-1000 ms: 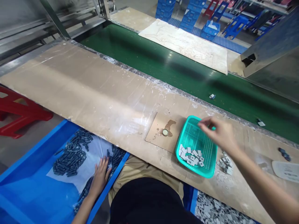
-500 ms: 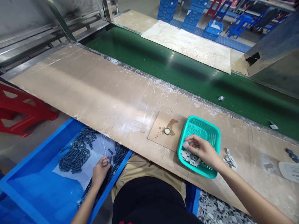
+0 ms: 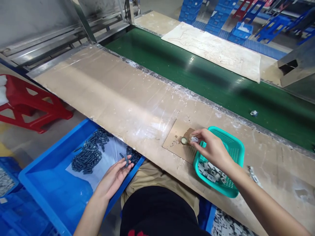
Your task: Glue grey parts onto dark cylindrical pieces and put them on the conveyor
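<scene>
My left hand [image 3: 115, 175] is closed on a small dark stick-like part [image 3: 126, 160], held above the right side of a blue bin [image 3: 56, 193]. Dark parts of the same kind [image 3: 88, 155] lie heaped on a white sheet [image 3: 110, 149] inside that bin. Between the fingertips of my right hand [image 3: 209, 144] is a small whitish translucent piece [image 3: 194, 139]. That hand is over the left rim of a green basket [image 3: 240, 154], which holds grey-white pieces [image 3: 210, 172]. Beside the fingers, a small round cap-like dish [image 3: 184, 140] with pale contents sits on a cardboard square [image 3: 176, 134] marked by wet stains.
Behind the brown worktop [image 3: 118, 101] runs a green conveyor belt [image 3: 172, 62] carrying a small light piece [image 3: 253, 113]. Loose grey pieces [image 3: 254, 177] lie right of the basket. A red stool [image 3: 36, 105] stands at left. Below the front edge is a bin of grey pieces [image 3: 228, 223].
My left hand has risen from the bin with a dark part in its fingers. My right hand has moved out of the basket toward the round dish, carrying the whitish piece. The view has shifted left.
</scene>
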`<state>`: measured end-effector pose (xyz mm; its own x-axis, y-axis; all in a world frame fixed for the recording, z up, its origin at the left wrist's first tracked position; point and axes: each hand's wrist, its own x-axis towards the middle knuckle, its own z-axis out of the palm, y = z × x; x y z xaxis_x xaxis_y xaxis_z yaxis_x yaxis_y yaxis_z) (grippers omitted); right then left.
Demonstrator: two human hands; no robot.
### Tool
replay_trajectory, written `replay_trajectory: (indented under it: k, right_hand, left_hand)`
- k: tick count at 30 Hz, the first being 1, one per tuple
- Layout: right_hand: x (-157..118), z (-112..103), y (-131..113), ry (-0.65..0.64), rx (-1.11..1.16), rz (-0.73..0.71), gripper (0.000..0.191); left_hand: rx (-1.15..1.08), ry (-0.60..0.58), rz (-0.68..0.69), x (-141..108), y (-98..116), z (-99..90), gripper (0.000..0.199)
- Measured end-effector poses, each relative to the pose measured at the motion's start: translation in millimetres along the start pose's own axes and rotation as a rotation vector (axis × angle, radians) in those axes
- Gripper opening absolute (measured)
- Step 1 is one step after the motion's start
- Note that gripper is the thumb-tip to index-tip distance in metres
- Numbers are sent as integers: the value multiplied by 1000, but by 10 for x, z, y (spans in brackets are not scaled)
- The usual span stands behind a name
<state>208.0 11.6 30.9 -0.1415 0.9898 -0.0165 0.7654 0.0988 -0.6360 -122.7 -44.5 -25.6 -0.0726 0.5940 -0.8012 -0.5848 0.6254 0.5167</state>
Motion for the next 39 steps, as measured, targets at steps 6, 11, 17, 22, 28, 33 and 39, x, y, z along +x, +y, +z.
replay_trajectory:
  k: [6, 11, 17, 22, 28, 33, 39]
  right_hand:
    - [88, 141, 93, -46, -209, -170, 20]
    - [73, 240, 177, -87, -280, -156, 31]
    - [72, 241, 178, -173, -201, -110, 37]
    - [-18, 56, -71, 24, 148, -40, 26]
    - [-186, -113, -437, 53, 538, 104, 37]
    - [-280, -126, -501, 49, 520, 116, 32]
    - [-296, -83, -491, 32, 346, 96, 26]
  left_hand:
    - [88, -153, 4, -109, -145, 151, 27]
    - [143, -241, 8, -138, -291, 317, 33]
    - [223, -299, 52, -177, -352, 460, 29]
    - [89, -348, 58, -186, -434, 793, 29]
    - [-52, -428, 130, -226, -604, 1379, 31]
    - [2, -420, 232, -334, -621, 1503, 26]
    - [160, -392, 353, -360, -616, 1457, 12]
